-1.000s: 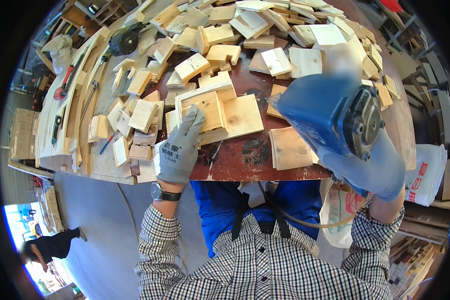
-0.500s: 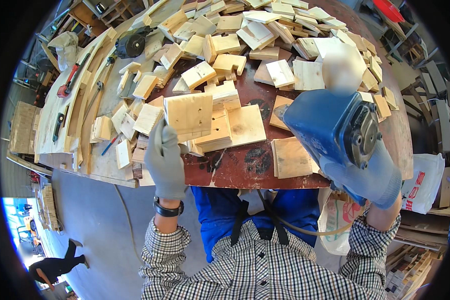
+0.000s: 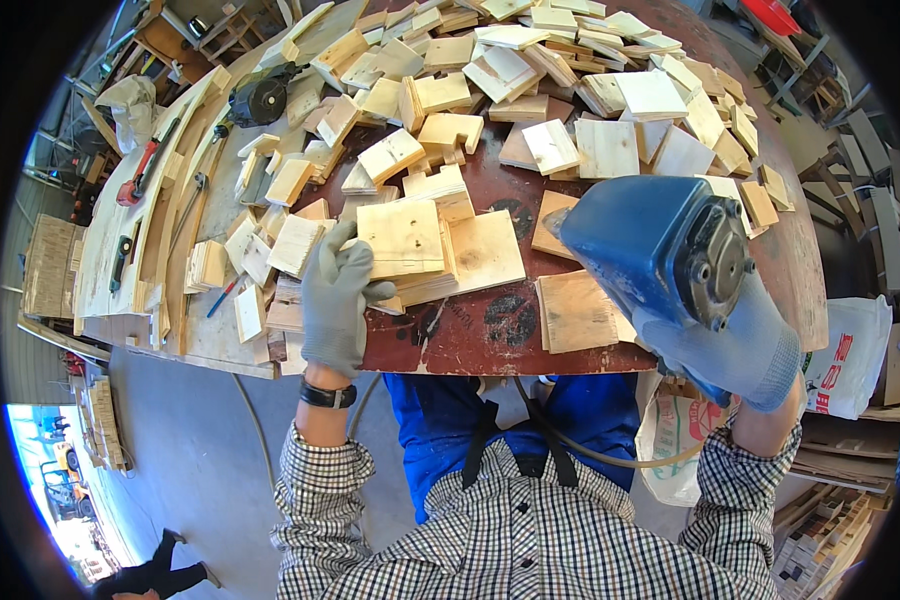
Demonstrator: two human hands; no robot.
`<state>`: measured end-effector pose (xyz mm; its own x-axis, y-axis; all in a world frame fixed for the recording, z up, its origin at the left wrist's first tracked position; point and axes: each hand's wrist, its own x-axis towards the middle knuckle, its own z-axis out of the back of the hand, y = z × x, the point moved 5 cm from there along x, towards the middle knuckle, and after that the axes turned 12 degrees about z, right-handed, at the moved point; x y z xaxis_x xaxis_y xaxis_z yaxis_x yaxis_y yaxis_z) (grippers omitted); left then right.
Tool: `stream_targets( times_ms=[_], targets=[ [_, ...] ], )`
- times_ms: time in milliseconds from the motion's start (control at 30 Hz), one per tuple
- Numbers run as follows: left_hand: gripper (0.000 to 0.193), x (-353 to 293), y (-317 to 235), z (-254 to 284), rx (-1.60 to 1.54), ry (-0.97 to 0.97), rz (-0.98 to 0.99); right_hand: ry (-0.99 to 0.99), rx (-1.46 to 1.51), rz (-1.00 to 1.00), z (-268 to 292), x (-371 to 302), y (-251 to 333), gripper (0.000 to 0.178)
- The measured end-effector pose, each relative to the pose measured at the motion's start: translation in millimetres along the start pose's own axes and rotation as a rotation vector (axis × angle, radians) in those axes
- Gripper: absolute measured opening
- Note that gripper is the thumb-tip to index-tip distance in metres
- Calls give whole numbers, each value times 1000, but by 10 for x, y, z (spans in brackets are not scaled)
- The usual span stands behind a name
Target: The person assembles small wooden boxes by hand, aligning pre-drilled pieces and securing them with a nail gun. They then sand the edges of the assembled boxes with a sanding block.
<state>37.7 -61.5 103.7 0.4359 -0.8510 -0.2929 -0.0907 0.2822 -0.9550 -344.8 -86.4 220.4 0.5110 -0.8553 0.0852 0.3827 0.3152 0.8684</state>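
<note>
My left hand (image 3: 336,292), gloved in grey, is bent around the left and near edges of a small square wooden block (image 3: 400,238). Its thumb and fingers touch the block, which rests on top of other wood pieces. Beneath and beside it lies a wider pale board (image 3: 488,250). In my right hand (image 3: 738,348), also gloved, is a blue nail gun (image 3: 630,235) held above the table, its nose pointing left and apart from the block. The gun's body hides most of its handle.
A heap of loose wooden blocks (image 3: 510,75) covers the far side of the dark red table (image 3: 440,345). A flat board (image 3: 578,312) lies near the front edge. At left are long planks, a black tape measure (image 3: 260,98) and a red-handled tool (image 3: 135,185). A hose (image 3: 610,460) crosses by my waist.
My left hand has lowered the wooden block and shifted it slightly right onto the stacked pieces. The nail gun has hardly moved. A person in dark clothes at lower left has moved lower in view.
</note>
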Motion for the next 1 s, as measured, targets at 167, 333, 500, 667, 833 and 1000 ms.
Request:
stream_targets(
  times_ms=[167, 333, 500, 667, 833, 1000],
  targets=[
    [56, -28, -68, -65, 430, -118, -225, -8, -162, -10, -80, 57, 136, 61],
    [62, -401, -281, -243, 1286, -567, -764, -129, -346, 87, -128, -70, 87, 62],
    [60, -337, -35, -327, 1291, -222, -807, -121, -289, 119, -110, -48, 5, 61],
    [50, -287, 41, -362, 1325, -289, -855, -39, -92, -102, -75, 88, 44, 58],
    [48, -213, 63, -373, 1276, -255, -823, 33, -128, -261, -111, 126, 71, 56],
    [50, -219, 57, -369, 1209, -319, -790, -34, 6, -115, -137, 128, 37, 55]
  ],
)
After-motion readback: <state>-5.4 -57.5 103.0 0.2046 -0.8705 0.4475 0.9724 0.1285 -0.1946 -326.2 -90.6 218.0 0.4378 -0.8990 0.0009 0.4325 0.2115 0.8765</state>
